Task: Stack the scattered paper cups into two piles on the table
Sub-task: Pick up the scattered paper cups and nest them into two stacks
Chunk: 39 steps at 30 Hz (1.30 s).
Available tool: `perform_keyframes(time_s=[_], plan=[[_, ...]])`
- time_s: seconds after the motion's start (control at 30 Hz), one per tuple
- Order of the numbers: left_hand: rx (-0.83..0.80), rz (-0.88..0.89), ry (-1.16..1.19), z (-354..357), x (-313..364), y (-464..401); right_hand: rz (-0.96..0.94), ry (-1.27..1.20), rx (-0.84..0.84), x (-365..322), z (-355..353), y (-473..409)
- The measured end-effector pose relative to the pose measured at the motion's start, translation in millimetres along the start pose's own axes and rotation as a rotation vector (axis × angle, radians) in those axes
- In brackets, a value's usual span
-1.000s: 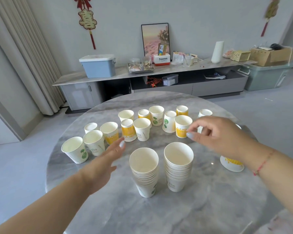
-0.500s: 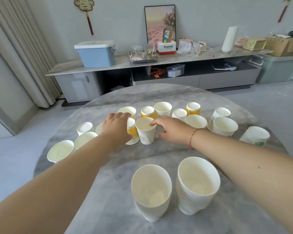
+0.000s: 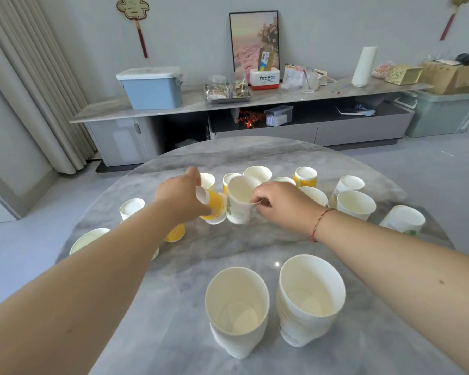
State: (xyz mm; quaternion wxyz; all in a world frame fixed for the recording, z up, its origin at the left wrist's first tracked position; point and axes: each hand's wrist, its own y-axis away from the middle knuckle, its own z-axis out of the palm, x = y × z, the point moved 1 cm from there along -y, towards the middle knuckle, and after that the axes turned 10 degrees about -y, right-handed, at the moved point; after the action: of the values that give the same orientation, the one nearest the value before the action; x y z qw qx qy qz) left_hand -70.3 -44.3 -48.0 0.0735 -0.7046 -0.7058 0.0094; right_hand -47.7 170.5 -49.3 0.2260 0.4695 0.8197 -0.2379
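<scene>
Two piles of nested paper cups stand near me on the round grey marble table (image 3: 255, 247): a left pile (image 3: 237, 312) and a taller right pile (image 3: 309, 300). Several single cups stand scattered in an arc across the far half. My left hand (image 3: 180, 197) grips a yellow-patterned cup (image 3: 214, 207), lifted and tilted. My right hand (image 3: 278, 205) pinches the rim of a white cup with a green leaf print (image 3: 240, 201), lifted just off the table. The two held cups are side by side, nearly touching.
Loose cups sit at the left (image 3: 132, 208), far middle (image 3: 305, 175) and right (image 3: 356, 204), one near the right edge (image 3: 402, 223). Beyond the table a low grey cabinet (image 3: 255, 104) carries a blue box (image 3: 150, 87) and clutter.
Both hands have closed on cups in the middle of the arc and lifted them; the yellow cup is now tilted in my left hand, the leaf-print cup raised in my right.
</scene>
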Motion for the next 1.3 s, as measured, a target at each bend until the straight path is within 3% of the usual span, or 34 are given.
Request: perform_keyframes(time_s=[0.13, 0.2, 0.27, 0.63, 0.8, 0.97, 1.17, 1.3], plan=[[-0.021, -0.267, 0.691, -31, -4, 23, 0.071, -0.092, 0.305, -8, -38, 19], [-0.127, -0.221, 1.033, -39, 4, 39, 0.067, -0.106, 0.311, -18, -48, 29], [-0.209, -0.141, 1.143, -48, 18, 61, 0.040, -0.124, 0.305, -32, -54, 42], [-0.341, 0.262, 0.698, -97, 52, 150, -0.116, -0.096, 0.346, -92, -81, 132], [-0.116, 0.198, 0.827, -88, 33, 183, -0.028, -0.247, 0.444, -80, -79, 170], [0.032, 0.134, 0.688, -64, 25, 205, -0.008, -0.231, 0.334, -70, -57, 183], [0.122, 0.236, 0.648, -56, 20, 212, -0.008, -0.135, 0.232, -72, -52, 186], [0.200, 0.304, 0.502, -56, 23, 218, -0.021, -0.116, 0.199, -75, -52, 184]])
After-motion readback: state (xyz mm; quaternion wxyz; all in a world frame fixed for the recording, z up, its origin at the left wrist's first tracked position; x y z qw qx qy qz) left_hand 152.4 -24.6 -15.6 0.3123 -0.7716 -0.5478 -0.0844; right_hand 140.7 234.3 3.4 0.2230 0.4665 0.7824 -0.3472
